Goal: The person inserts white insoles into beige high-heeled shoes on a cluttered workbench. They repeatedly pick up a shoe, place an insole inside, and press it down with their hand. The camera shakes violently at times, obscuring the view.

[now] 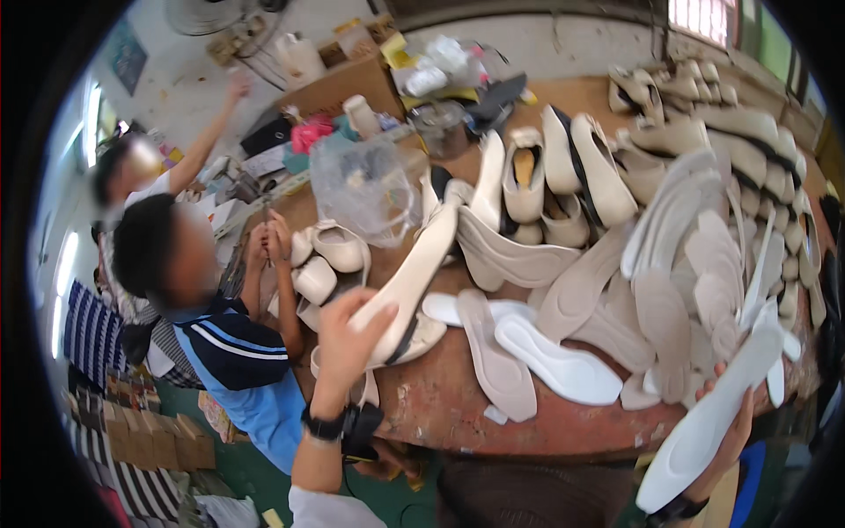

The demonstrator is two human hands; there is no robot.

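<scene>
My left hand point(339, 343), a dark band round its wrist, is closed on a cream shoe point(421, 268), which slants up and away over the bench. Another cream shoe with a dark sole edge point(422, 341) lies just beneath it. At the right, my right hand point(735, 433) grips a long whitish insole point(709, 424) from behind, holding it tilted past the bench's near edge. Its fingers are partly hidden by the insole. Between my hands a bright white insole point(556, 361) and a beige insole point(495, 356) lie on the reddish worktable point(440, 418).
Piled insoles point(660, 326) cover the table's right half. Cream shoes point(598, 167) stand behind them, with stacked shoes point(766, 150) at far right. A clear plastic bag point(365, 189) lies at the back. A person in a blue shirt point(238, 352) sits at the left, another person beyond.
</scene>
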